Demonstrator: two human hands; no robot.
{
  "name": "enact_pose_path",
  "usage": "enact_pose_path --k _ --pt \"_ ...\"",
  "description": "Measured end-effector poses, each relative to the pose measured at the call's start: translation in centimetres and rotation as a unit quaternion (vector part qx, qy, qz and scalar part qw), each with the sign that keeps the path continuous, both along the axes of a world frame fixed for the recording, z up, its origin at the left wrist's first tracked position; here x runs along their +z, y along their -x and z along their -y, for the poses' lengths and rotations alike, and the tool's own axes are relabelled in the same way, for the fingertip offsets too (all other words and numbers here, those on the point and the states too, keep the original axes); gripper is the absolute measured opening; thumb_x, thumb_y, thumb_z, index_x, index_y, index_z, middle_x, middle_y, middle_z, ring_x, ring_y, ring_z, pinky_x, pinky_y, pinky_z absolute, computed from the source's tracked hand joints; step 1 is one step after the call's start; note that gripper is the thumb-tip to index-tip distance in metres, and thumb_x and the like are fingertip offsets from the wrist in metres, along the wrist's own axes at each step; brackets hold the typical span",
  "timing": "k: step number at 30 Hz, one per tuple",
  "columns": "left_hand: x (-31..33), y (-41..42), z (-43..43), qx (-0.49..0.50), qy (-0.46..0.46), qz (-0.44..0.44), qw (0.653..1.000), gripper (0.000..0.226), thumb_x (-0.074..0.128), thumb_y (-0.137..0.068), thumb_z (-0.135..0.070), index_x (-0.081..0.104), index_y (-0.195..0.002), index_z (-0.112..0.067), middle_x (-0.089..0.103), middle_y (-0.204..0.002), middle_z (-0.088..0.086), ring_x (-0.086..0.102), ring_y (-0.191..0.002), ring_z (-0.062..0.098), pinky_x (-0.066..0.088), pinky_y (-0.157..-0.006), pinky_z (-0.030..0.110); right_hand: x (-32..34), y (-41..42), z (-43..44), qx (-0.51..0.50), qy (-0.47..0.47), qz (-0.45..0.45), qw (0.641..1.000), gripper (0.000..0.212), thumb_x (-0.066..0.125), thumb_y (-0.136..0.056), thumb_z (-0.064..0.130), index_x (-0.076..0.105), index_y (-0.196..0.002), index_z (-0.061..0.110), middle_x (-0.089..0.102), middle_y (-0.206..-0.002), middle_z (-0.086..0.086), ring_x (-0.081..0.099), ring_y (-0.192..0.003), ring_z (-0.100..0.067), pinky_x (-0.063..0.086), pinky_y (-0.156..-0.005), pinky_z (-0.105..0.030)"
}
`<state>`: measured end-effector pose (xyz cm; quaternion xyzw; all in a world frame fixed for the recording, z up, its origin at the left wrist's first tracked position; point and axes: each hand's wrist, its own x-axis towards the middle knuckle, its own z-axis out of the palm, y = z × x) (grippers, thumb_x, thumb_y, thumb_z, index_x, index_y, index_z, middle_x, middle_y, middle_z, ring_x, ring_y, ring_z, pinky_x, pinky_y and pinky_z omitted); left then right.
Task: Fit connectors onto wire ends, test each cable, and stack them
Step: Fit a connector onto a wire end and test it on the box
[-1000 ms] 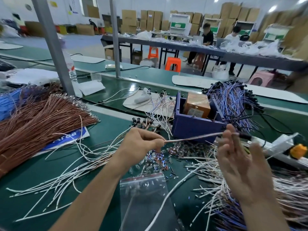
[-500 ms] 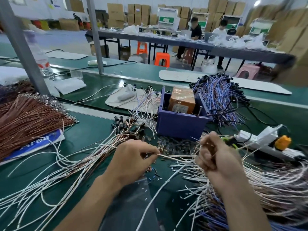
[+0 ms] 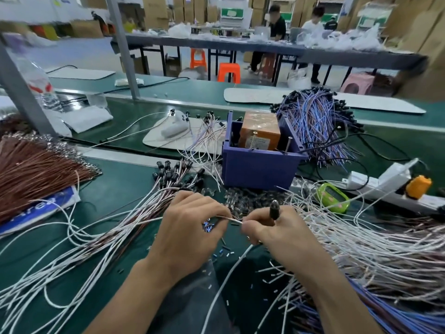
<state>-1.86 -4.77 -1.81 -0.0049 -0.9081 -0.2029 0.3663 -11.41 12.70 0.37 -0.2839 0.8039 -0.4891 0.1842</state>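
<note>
spread a second ago, our left hand [image 3: 190, 227] and right hand [image 3: 284, 232] now meet near the worktop's [image 3: 120, 186] front edge, left pinching the wire [image 3: 234, 220], right gripping its end and a connector [image 3: 274, 209]: fitting looks next.

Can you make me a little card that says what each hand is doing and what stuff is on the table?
Left hand: pinches a thin wire
Right hand: pinches the same wire, holds a black connector pointing up
Behind hands: purple bin with an orange box inside
Far left: brown wires in a pile
Right: white wires in a heap
</note>
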Motion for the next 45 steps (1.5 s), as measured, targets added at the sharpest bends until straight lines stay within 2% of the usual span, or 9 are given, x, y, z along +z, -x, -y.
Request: enact_pose_path --k 7,10,13,16,20,23,27,32,45 --pt "-0.1 0.7 0.4 0.057 -0.021 -0.005 0.998 0.007 0.075 -0.079 -0.021 0.077 -0.081 -0.026 0.074 -0.084 -0.016 0.059 -0.078 0.000 0.037 -0.090 0.025 -0.7 0.9 -1.0 -0.051 0.042 -0.007 0.998 0.009 0.072 -0.080 0.022 0.074 -0.073 0.018 0.053 -0.055 0.008 0.047 -0.053 -0.007 0.037 -0.049 -0.018" --pt "-0.1 0.5 1.8 0.115 -0.053 0.000 0.992 0.011 0.079 -0.079 -0.017 0.081 -0.088 -0.023 0.078 -0.087 -0.010 0.048 -0.077 -0.011 0.038 -0.086 0.027 -0.4 1.4 -2.1 -0.087 0.117 0.039 0.989 0.011 0.069 -0.073 0.024 0.072 -0.070 0.014 0.048 -0.054 0.004 0.041 -0.050 -0.009 0.034 -0.045 -0.015" --pt "-0.1 0.3 2.2 0.160 -0.107 0.035 0.981 0.025 0.085 -0.081 -0.019 0.081 -0.104 -0.029 0.078 -0.092 -0.011 0.051 -0.085 -0.003 0.042 -0.080 0.028 -0.4 1.6 -2.3 -0.113 0.161 0.075 0.978 0.010 0.069 -0.074 0.019 0.071 -0.066 0.013 0.045 -0.054 0.000 0.036 -0.048 -0.010 0.029 -0.043 -0.016" --pt "0.1 0.0 2.1 0.163 -0.209 0.042 0.963 0.030 0.086 -0.080 -0.028 0.079 -0.108 -0.037 0.073 -0.084 -0.027 0.066 -0.078 -0.002 0.047 -0.071 0.009 -0.7 1.8 -2.2 -0.149 0.196 0.082 0.966 0.022 0.068 -0.086 0.004 0.069 -0.064 0.009 0.044 -0.053 0.000 0.036 -0.047 -0.007 0.029 -0.043 -0.015" --pt "0.7 0.0 2.8 0.093 -0.433 0.015 0.896 0.029 0.085 -0.080 -0.014 0.082 -0.090 -0.042 0.079 -0.081 -0.012 0.073 -0.074 0.002 0.055 -0.068 0.012 -0.3 1.9 -2.4 -0.177 0.209 0.083 0.958 0.029 0.067 -0.086 0.000 0.068 -0.060 0.012 0.043 -0.055 -0.002 0.033 -0.047 -0.011 0.028 -0.043 -0.020" --pt "1.3 0.1 3.2 0.080 -0.555 -0.009 0.828 0.022 0.083 -0.076 -0.007 0.084 -0.080 -0.029 0.079 -0.078 0.001 0.070 -0.068 0.011 0.057 -0.066 0.019 -0.2 1.8 -2.4 -0.182 0.207 0.067 0.959 0.032 0.068 -0.086 0.003 0.068 -0.058 0.018 0.043 -0.057 -0.004 0.034 -0.050 -0.012 0.028 -0.049 -0.026" --pt "1.8 0.0 3.9 0.056 -0.672 -0.065 0.735 0.013 0.077 -0.071 -0.012 0.084 -0.073 -0.023 0.077 -0.072 0.001 0.065 -0.056 0.005 0.054 -0.056 0.015 -0.4 1.8 -2.4 -0.184 0.210 0.030 0.960 0.028 0.070 -0.085 0.005 0.069 -0.060 0.016 0.043 -0.053 0.002 0.034 -0.050 -0.009 0.029 -0.047 -0.022" --pt "1.6 0.0 4.2 0.061 -0.713 -0.081 0.693 0.024 0.059 -0.098 -0.002 0.079 -0.091 -0.013 0.079 -0.080 0.005 0.071 -0.061 0.009 0.055 -0.059 0.015 -0.4 1.6 -2.1 -0.183 0.214 -0.004 0.960 0.013 0.071 -0.076 0.018 0.072 -0.063 0.019 0.046 -0.049 0.007 0.036 -0.048 -0.012 0.032 -0.047 -0.024" --pt "1.5 0.2 4.2 0.039 -0.743 -0.114 0.658 0.023 0.050 -0.104 -0.004 0.072 -0.112 -0.005 0.063 -0.062 0.001 0.054 -0.054 0.008 0.049 -0.053 0.015 -0.3 1.2 -2.0 -0.166 0.195 -0.016 0.967 0.003 0.075 -0.074 0.023 0.077 -0.072 0.022 0.059 -0.053 0.007 0.050 -0.052 -0.006 0.041 -0.058 -0.032"
